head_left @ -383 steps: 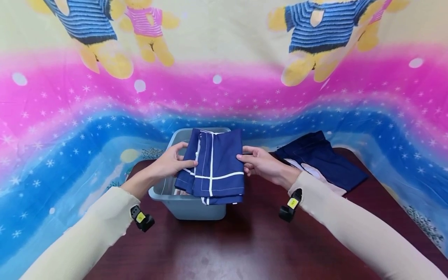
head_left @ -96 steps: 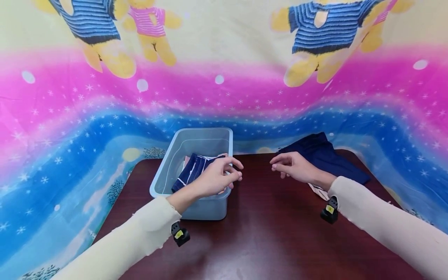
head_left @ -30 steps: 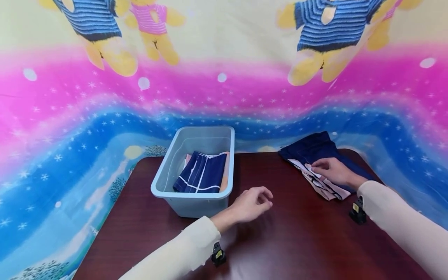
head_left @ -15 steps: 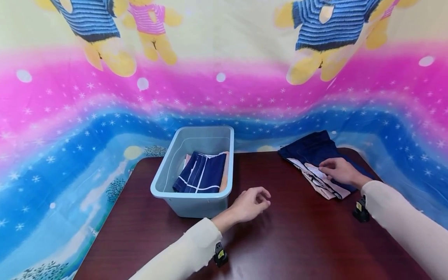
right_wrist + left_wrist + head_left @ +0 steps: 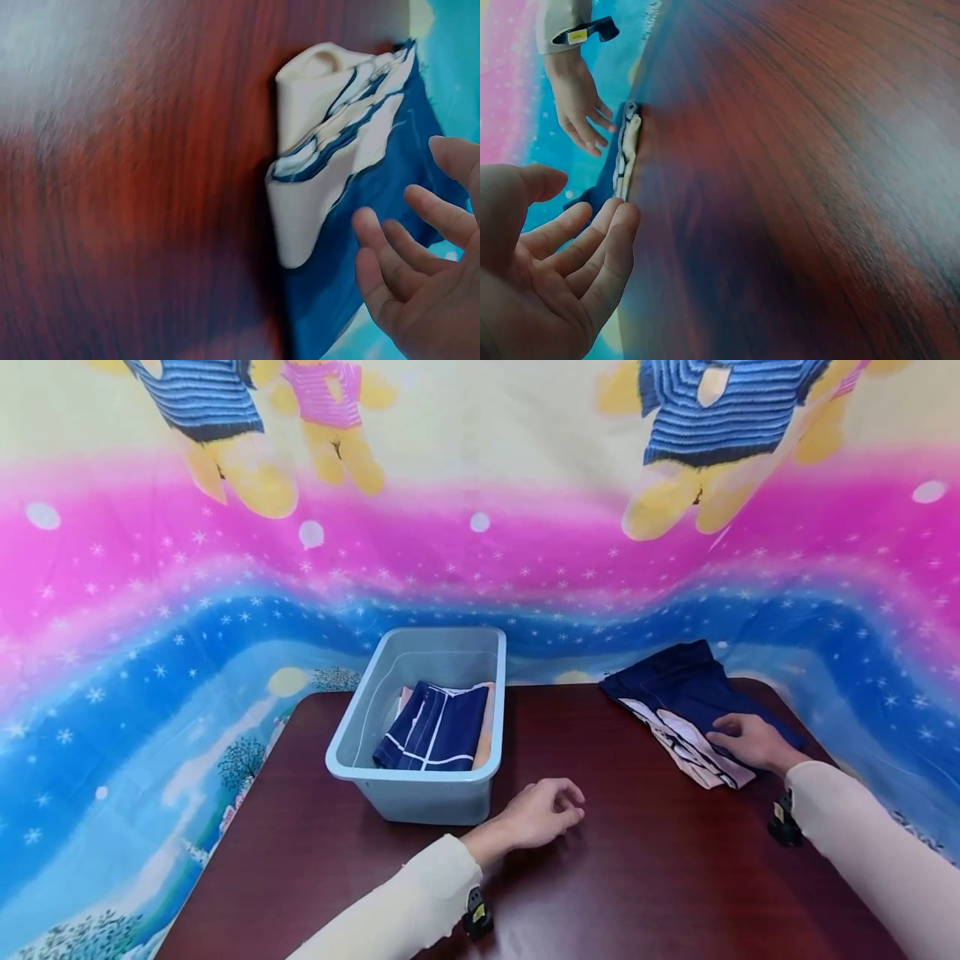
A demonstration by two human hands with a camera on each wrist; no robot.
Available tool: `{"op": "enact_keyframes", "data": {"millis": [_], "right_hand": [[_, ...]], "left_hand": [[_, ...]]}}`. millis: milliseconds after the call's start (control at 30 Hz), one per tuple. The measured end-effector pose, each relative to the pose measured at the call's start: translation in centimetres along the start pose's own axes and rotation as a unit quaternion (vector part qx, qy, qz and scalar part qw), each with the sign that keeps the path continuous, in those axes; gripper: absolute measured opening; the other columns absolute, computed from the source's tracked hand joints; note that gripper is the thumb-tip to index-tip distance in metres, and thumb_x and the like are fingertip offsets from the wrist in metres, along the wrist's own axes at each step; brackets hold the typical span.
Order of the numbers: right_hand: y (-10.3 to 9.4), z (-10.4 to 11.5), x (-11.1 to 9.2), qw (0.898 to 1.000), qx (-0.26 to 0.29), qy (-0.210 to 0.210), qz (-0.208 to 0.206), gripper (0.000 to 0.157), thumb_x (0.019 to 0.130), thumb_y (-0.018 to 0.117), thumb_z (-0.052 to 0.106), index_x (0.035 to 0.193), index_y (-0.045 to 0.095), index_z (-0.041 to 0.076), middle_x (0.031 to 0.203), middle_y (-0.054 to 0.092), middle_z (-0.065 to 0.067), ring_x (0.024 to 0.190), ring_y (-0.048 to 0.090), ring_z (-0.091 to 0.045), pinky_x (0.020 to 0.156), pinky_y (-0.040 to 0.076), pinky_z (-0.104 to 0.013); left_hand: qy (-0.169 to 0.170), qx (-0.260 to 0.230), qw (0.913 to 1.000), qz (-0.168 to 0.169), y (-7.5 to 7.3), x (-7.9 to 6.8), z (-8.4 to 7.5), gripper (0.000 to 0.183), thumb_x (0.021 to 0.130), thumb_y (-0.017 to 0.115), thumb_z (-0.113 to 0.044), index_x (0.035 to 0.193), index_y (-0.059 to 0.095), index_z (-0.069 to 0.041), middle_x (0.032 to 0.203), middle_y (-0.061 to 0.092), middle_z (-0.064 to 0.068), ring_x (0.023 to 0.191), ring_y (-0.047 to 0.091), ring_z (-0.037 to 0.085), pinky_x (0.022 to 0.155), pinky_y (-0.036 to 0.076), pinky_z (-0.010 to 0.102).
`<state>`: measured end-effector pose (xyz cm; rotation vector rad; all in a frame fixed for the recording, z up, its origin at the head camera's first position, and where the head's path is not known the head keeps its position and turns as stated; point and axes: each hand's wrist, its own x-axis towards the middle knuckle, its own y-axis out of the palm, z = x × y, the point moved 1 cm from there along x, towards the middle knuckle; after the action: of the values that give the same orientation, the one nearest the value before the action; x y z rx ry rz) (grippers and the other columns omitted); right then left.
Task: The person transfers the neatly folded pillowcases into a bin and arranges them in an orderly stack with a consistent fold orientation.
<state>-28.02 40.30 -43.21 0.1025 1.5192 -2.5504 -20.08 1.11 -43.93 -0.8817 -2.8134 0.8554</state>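
My left hand (image 5: 543,812) hovers over the table right of the bin, fingers loosely bent around nothing. In the left wrist view its palm and spread fingers (image 5: 604,281) show no object in them. At the right, my right hand (image 5: 753,742) is over a folded navy garment (image 5: 678,672) with pale pink, black-lined parts along its near-left side. The right wrist view shows its fingers (image 5: 394,262) apart and relaxed, overlapping the navy cloth (image 5: 322,307) without gripping it. A folded navy cloth with white lines (image 5: 442,727) lies inside the grey-blue plastic bin (image 5: 420,797).
Peach-coloured fabric (image 5: 486,727) shows beneath the navy cloth in the bin. The dark red-brown table (image 5: 630,860) has a rounded back-right corner near the garment. A printed curtain (image 5: 480,560) with bears and snowflakes hangs behind and at both sides.
The white-lined navy cloth, earlier held by both hands over the bin, now lies in it. My left hand has left the bin; my right has moved right to the other garment.
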Motion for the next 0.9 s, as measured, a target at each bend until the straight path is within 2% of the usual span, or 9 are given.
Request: {"op": "enact_keyframes", "data": {"millis": [133, 367, 500, 600, 667, 733, 900], "right_hand": [[0.3, -1.2, -0.2, 1.000, -0.008, 0.008, 0.003, 0.061, 0.105, 0.051, 0.034, 0.140, 0.043, -0.016, 0.138, 0.039, -0.050, 0.122, 0.043, -0.064, 0.093, 0.044, -0.069], [1.5, -2.3, -0.7, 0.999, -0.001, 0.016, 0.029, 0.069, 0.104, 0.054, 0.034, 0.146, 0.034, -0.017, 0.139, 0.032, -0.054, 0.120, 0.044, -0.064, 0.089, 0.048, -0.066], [1.7, -2.4, -0.2, 0.999, -0.002, 0.018, 0.037, 0.072, 0.104, 0.055, 0.034, 0.148, 0.030, -0.017, 0.139, 0.032, -0.054, 0.117, 0.048, -0.062, 0.089, 0.048, -0.064], [1.6, -2.2, 0.3, 0.999, -0.012, 0.016, 0.050, 0.073, 0.103, 0.057, 0.034, 0.147, 0.030, -0.018, 0.140, 0.031, -0.055, 0.120, 0.046, -0.063, 0.092, 0.048, -0.065], [1.5, -2.0, 0.5, 0.998, -0.024, 0.009, 0.056, 0.073, 0.101, 0.059, 0.032, 0.146, 0.033, -0.019, 0.140, 0.030, -0.055, 0.123, 0.042, -0.065, 0.095, 0.045, -0.068], [1.6, -2.0, 0.6, 0.998, -0.038, 0.005, 0.054, 0.072, 0.099, 0.061, 0.032, 0.144, 0.036, -0.019, 0.140, 0.028, -0.055, 0.128, 0.031, -0.069, 0.099, 0.040, -0.072], [1.8, -1.9, 0.7, 0.998, -0.047, 0.005, 0.043, 0.071, 0.097, 0.064, 0.030, 0.142, 0.038, -0.018, 0.139, 0.022, -0.057, 0.130, 0.018, -0.071, 0.102, 0.032, -0.077]], "left_hand": [[-0.004, 0.009, 1.0000, 0.003, 0.2, 0.2, 0.6, 0.019, 0.097, 0.066, -0.018, 0.113, 0.068, -0.008, 0.085, 0.071, -0.003, 0.065, 0.064, 0.005, 0.063, 0.049, 0.020], [-0.011, 0.002, 0.9999, 0.010, 0.6, 0.2, 1.2, 0.020, 0.098, 0.065, -0.017, 0.114, 0.067, -0.006, 0.086, 0.073, 0.001, 0.070, 0.070, 0.018, 0.060, 0.049, 0.020], [-0.011, 0.001, 0.9999, 0.008, 0.4, 0.3, 1.3, 0.021, 0.098, 0.065, -0.018, 0.115, 0.067, -0.007, 0.088, 0.073, 0.001, 0.071, 0.070, 0.018, 0.061, 0.050, 0.020], [-0.009, 0.001, 0.9999, 0.006, 0.0, 0.3, 1.4, 0.021, 0.098, 0.065, -0.018, 0.115, 0.067, -0.006, 0.091, 0.074, 0.006, 0.071, 0.071, 0.021, 0.061, 0.050, 0.021], [-0.009, 0.000, 0.9999, 0.005, -0.1, 0.3, 1.4, 0.021, 0.098, 0.065, -0.017, 0.115, 0.067, -0.005, 0.093, 0.075, 0.010, 0.071, 0.071, 0.022, 0.060, 0.050, 0.021], [-0.008, 0.000, 1.0000, 0.005, -0.2, 0.3, 1.4, 0.020, 0.098, 0.064, -0.016, 0.114, 0.067, -0.005, 0.093, 0.075, 0.012, 0.071, 0.071, 0.024, 0.059, 0.049, 0.021], [-0.010, -0.004, 0.9999, 0.002, -0.4, 0.4, 1.5, 0.020, 0.098, 0.064, -0.016, 0.114, 0.067, -0.004, 0.093, 0.076, 0.013, 0.070, 0.071, 0.024, 0.059, 0.049, 0.020]]}}
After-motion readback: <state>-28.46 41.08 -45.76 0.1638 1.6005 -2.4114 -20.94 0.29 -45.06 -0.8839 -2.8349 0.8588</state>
